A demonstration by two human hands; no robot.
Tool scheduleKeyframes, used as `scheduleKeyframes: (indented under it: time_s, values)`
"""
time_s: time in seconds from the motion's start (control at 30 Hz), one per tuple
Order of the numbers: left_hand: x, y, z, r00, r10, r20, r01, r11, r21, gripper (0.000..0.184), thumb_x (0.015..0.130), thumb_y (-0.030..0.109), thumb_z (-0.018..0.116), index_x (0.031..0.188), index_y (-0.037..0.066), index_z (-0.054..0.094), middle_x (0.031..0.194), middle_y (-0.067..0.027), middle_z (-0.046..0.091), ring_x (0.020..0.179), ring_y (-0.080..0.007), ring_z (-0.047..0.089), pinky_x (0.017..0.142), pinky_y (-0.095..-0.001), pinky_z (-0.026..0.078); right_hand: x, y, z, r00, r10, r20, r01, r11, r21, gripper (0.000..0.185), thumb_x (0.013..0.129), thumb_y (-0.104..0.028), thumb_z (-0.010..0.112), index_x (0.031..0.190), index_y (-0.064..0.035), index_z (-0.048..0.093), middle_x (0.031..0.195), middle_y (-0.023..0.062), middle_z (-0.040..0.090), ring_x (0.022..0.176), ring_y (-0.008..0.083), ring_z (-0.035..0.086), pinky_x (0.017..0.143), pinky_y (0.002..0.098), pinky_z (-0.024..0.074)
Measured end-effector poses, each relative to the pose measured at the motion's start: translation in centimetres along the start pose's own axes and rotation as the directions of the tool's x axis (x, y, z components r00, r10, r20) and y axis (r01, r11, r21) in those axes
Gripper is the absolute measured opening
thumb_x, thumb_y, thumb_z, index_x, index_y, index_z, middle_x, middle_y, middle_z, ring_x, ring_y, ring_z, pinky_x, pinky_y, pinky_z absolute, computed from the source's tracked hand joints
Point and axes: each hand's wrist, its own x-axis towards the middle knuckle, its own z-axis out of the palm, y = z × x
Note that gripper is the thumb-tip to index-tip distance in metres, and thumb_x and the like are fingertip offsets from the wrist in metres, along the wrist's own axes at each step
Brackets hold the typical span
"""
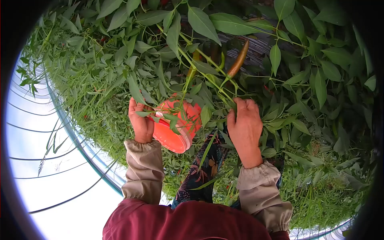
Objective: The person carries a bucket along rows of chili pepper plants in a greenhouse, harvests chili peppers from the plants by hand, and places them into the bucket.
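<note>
An orange-red bucket with a pale rim hangs tilted among the leaves. My left hand is at its left side with the fingers curled, and it seems to grip the bucket's edge; leaves partly cover the contact. My right hand has its thumb and fingers closed at a green stem of a chili pepper plant, with the fingertips partly hidden. Just above it, a brownish-orange chili pepper points upward. A yellowish-green pepper hangs farther left, half covered by leaves.
Dense pepper foliage surrounds both hands, with branches crossing above them. Grass and weeds spread at the left. My patterned trouser leg is below the bucket. A hooped, translucent greenhouse wall curves along the left.
</note>
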Motion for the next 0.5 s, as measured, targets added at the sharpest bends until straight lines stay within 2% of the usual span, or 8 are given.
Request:
scheduleKeyframes:
  time_s: [0.03,0.1,0.23,0.27,0.37,0.43,0.47,0.5]
  values:
    - [0.5,0.4,0.4,1.0,0.017,-0.017,-0.017,1.0,-0.007,0.029,0.089,0.011,0.054,0.117,0.004,0.05,0.065,0.0026,0.048,0.048,-0.0063,0.04,0.045,-0.0209,0.036,0.4,0.5,-0.3,0.999,0.012,-0.048,-0.012,1.0,0.006,0.033,0.071,-0.008,0.061,0.104,-0.0044,0.058,0.093,0.0117,0.054,0.087,0.0294,0.054,0.072,0.038,0.0474]
    - [2.4,0.9,2.5,0.982,-0.168,0.084,0.157,0.979,0.13,0.037,0.086,0.009,0.057,0.122,0.004,0.05,0.064,0.0019,0.048,0.048,-0.0071,0.041,0.043,-0.0214,0.036,1.4,1.3,-1.3,0.975,0.058,-0.217,-0.053,0.998,0.03,0.028,0.073,-0.004,0.06,0.1,-0.0067,0.059,0.092,0.0102,0.056,0.086,0.0293,0.055,0.071,0.0387,0.046]
    - [6.8,0.3,8.0,0.928,-0.322,0.186,0.315,0.947,0.07,0.024,0.084,0.006,0.056,0.107,0.0,0.057,0.062,-0.001,0.047,0.047,-0.0105,0.043,0.039,-0.0248,0.037,1.7,1.4,-2.3,0.965,0.059,-0.255,-0.047,0.998,0.05,0.024,0.076,-0.002,0.06,0.099,-0.0066,0.059,0.093,0.0098,0.057,0.086,0.0295,0.056,0.07,0.0384,0.0454]
    - [8.3,-0.3,8.6,0.932,-0.311,0.184,0.307,0.95,0.053,0.024,0.084,0.006,0.056,0.107,0.0,0.057,0.062,-0.001,0.047,0.047,-0.0105,0.043,0.039,-0.0248,0.037,1.6,1.3,-2.0,0.967,0.054,-0.248,-0.049,0.998,0.028,0.022,0.076,-0.002,0.06,0.098,-0.0066,0.059,0.092,0.0096,0.057,0.086,0.0296,0.056,0.07,0.0384,0.0453]
    - [12.9,-2.2,9.1,0.986,-0.12,0.118,0.083,0.957,0.277,0.012,0.083,0.003,0.05,0.094,0.0,0.056,0.061,-0.0022,0.045,0.049,-0.0129,0.044,0.04,-0.0264,0.038,1.6,0.6,-1.6,0.969,0.044,-0.244,-0.041,0.999,0.018,0.018,0.078,-0.003,0.059,0.096,-0.0062,0.06,0.09,0.0095,0.057,0.086,0.0298,0.056,0.07,0.0387,0.0453]
    - [14.2,-2.7,9.3,0.993,-0.092,-0.068,0.095,0.995,0.042,0.005,0.081,0.0,0.046,0.082,0.002,0.051,0.061,-0.0045,0.046,0.049,-0.0155,0.045,0.04,-0.0277,0.038,1.5,0.5,-1.1,0.985,0.043,-0.165,-0.049,0.998,-0.037,0.017,0.079,-0.004,0.06,0.096,-0.0062,0.06,0.09,0.0098,0.057,0.086,0.0299,0.056,0.069,0.0387,0.0453]
    - [14.6,-3.1,9.4,0.988,-0.114,-0.1,0.11,0.993,-0.039,0.008,0.081,0.014,0.053,0.077,0.006,0.052,0.063,-0.0031,0.049,0.047,-0.0141,0.044,0.04,-0.0272,0.037,1.3,0.2,-0.9,0.989,0.037,-0.146,-0.043,0.998,-0.039,0.017,0.078,-0.005,0.06,0.095,-0.005,0.06,0.089,0.0108,0.057,0.086,0.0306,0.056,0.069,0.0392,0.0455]
    - [14.0,-2.9,10.1,0.989,-0.117,-0.094,0.115,0.993,-0.036,0.008,0.081,0.014,0.053,0.077,0.006,0.052,0.063,-0.0031,0.049,0.047,-0.0141,0.044,0.04,-0.0272,0.037,1.2,0.1,-0.6,0.988,0.044,-0.149,-0.051,0.998,-0.04,0.017,0.078,-0.005,0.06,0.095,-0.005,0.06,0.089,0.0108,0.057,0.086,0.0306,0.056,0.069,0.0392,0.0455]
